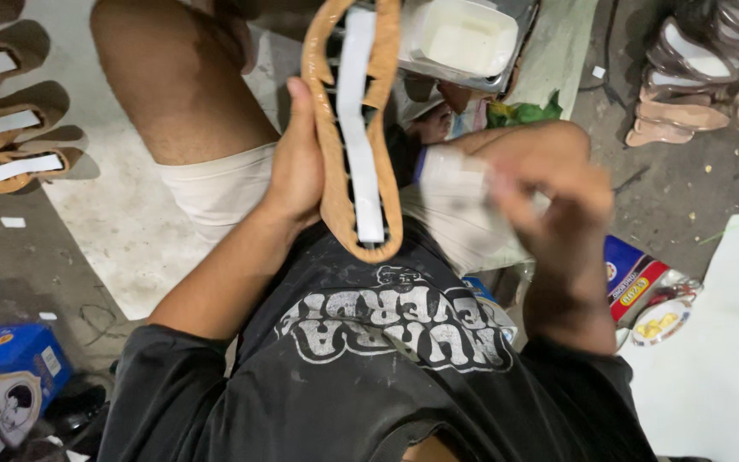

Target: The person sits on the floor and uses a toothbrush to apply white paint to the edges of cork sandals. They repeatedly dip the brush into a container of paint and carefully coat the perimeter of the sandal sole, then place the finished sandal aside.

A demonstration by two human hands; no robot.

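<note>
head view. landmark: the tan sandal sole with a white strip down its middle (354,128), held upright over the person's lap. the left hand (297,167) grips the sole's left edge, thumb up along the rim, fingers curled shut behind it. the right hand (553,201), to the right of the sole, is blurred; it seems closed round a white wad or cloth (455,184), but how tightly the fingers close cannot be told.

risks, as judged: the sole is pinched on one edge only, so a push from the right could twist it or slip it from the grip. its rim looks glossy, perhaps wet; a brush against the black printed shirt (387,342) below it could smear both.

edges and room: above the sole, a white plastic tub (464,38) sits near its toe end, so little lift room there. far left of the sole, a row of matching tan soles (10,128) lies on the floor; far right, a stack of finished sandals (703,77). lower right, a red and blue packet (635,278) crowds the right elbow. open floor lies left of the bare knee.
</note>
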